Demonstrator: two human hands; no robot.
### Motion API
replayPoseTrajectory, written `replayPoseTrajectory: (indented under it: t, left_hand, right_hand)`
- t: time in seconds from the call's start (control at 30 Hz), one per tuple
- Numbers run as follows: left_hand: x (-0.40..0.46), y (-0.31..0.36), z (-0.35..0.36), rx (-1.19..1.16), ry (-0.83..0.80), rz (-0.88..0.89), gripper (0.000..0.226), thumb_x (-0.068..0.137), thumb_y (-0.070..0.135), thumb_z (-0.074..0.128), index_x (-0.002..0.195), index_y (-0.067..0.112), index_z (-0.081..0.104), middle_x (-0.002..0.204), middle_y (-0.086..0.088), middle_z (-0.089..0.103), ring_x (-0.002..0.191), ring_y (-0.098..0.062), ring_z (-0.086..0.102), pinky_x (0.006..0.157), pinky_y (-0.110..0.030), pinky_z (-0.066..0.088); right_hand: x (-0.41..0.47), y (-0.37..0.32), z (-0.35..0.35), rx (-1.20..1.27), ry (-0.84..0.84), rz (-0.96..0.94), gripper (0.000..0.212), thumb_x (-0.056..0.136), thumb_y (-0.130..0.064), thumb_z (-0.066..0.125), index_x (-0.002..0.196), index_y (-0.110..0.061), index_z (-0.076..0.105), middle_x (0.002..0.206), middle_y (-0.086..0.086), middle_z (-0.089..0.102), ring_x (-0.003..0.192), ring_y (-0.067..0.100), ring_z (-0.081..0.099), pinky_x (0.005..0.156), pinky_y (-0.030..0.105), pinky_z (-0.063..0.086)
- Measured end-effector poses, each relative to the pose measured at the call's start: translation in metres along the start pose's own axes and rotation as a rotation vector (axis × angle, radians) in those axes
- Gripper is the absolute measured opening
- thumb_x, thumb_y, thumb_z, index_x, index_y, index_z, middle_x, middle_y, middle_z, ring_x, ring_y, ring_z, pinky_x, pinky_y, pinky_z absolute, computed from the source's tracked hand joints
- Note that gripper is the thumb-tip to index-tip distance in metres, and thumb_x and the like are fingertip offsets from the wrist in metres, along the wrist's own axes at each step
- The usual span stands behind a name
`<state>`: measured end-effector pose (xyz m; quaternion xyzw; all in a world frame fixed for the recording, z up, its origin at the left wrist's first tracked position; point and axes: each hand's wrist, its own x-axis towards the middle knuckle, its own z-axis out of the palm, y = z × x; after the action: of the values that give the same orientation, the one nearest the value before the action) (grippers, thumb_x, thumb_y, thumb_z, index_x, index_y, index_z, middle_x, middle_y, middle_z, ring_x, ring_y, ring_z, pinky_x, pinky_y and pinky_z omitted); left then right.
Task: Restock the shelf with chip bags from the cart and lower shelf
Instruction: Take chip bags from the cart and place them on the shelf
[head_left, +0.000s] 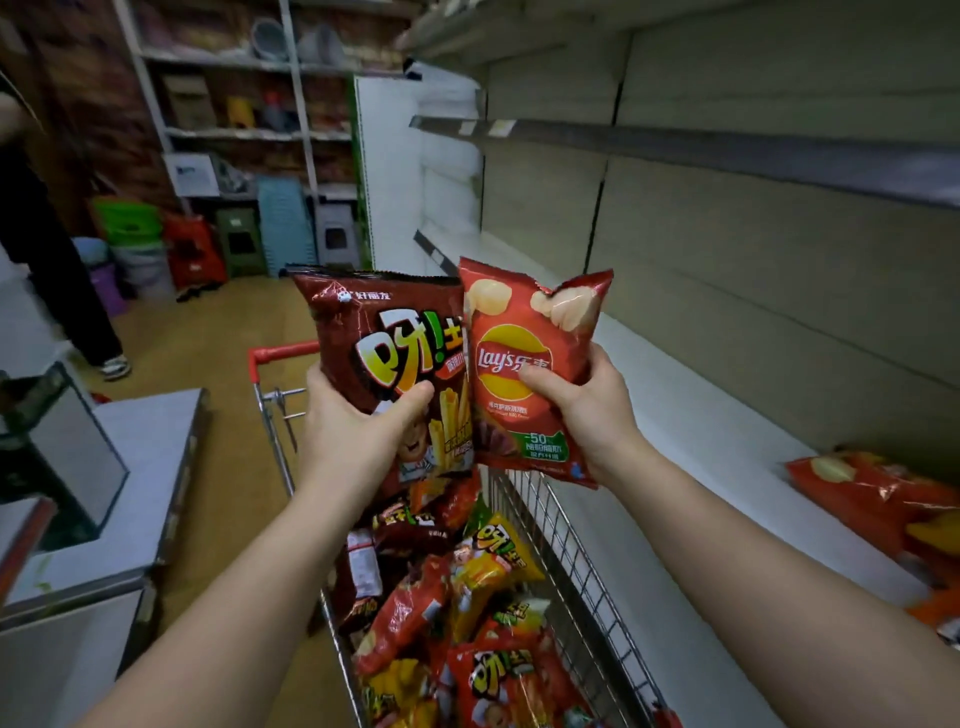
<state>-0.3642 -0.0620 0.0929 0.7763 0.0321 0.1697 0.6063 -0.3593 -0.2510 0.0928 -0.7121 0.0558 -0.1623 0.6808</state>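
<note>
My left hand (353, 421) grips a dark brown fries-snack bag (384, 332) by its lower left side, held upright above the cart. My right hand (587, 410) grips a red Lay's chip bag (524, 322) by its right edge, upright and touching the brown bag. Below both hands, the wire shopping cart (566, 551) holds several red, brown and yellow chip bags (467, 597). The white shelf (691, 415) runs along the right, with red chip bags (878, 499) lying on it at the far right.
Grey upper shelves (727, 150) on the right carry nothing visible. A white chest freezer (135, 467) stands at the left. A person in dark trousers (57, 260) stands at the far left. Plastic stools and bins (234, 234) line the back wall.
</note>
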Motion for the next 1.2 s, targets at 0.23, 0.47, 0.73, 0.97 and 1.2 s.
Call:
replayPoseTrajectory:
  t: [0.23,0.47,0.73,0.97,1.2]
  left_hand:
    - [-0.013,0.057,0.001,-0.015,-0.014,0.131,0.085,0.074,0.035,0.077,0.142,0.016,0.030,0.136,-0.005,0.050,0.123,-0.025,0.048,0.099,-0.037,0.040]
    - [-0.031,0.110,0.015,-0.068,-0.053,0.230,0.084,0.070,0.038,0.079,0.139,0.017,0.036,0.133,-0.003,0.053,0.120,-0.026,0.051,0.102,-0.046,0.042]
    - [-0.051,0.152,0.035,-0.215,-0.229,0.358,0.071,0.070,0.037,0.078,0.130,0.019,0.044,0.115,0.004,0.060,0.100,-0.017,0.059,0.083,-0.033,0.049]
    - [-0.057,0.186,0.061,-0.401,-0.551,0.422,0.058,0.069,0.032,0.080,0.119,0.024,0.051,0.102,0.013,0.064,0.087,-0.005,0.064,0.065,-0.023,0.049]
    - [-0.072,0.214,0.081,-0.447,-0.815,0.466,0.088,0.044,0.056,0.077,0.122,0.025,0.053,0.111,0.005,0.067,0.098,-0.020,0.066,0.087,-0.046,0.053]
  right_hand:
    - [-0.009,-0.051,-0.034,0.034,0.015,-0.106,0.048,0.076,-0.021,0.075,0.115,-0.025,0.049,0.115,0.004,0.065,0.096,0.024,0.067,0.086,0.045,0.055]
    - [-0.025,-0.102,-0.083,-0.011,0.053,-0.238,0.039,0.075,-0.024,0.077,0.098,-0.036,0.048,0.107,-0.003,0.066,0.095,0.022,0.067,0.087,0.046,0.054]
    - [-0.074,-0.151,-0.135,-0.071,0.223,-0.336,0.044,0.072,-0.024,0.079,0.108,-0.026,0.054,0.109,0.002,0.068,0.095,0.024,0.067,0.087,0.046,0.054]
    - [-0.131,-0.193,-0.161,-0.168,0.420,-0.384,0.039,0.077,-0.026,0.074,0.106,-0.030,0.047,0.107,-0.004,0.065,0.093,0.015,0.066,0.081,0.035,0.056]
    - [-0.189,-0.220,-0.175,-0.214,0.696,-0.308,0.047,0.075,-0.027,0.075,0.116,-0.022,0.052,0.108,0.002,0.068,0.091,0.021,0.069,0.082,0.042,0.057]
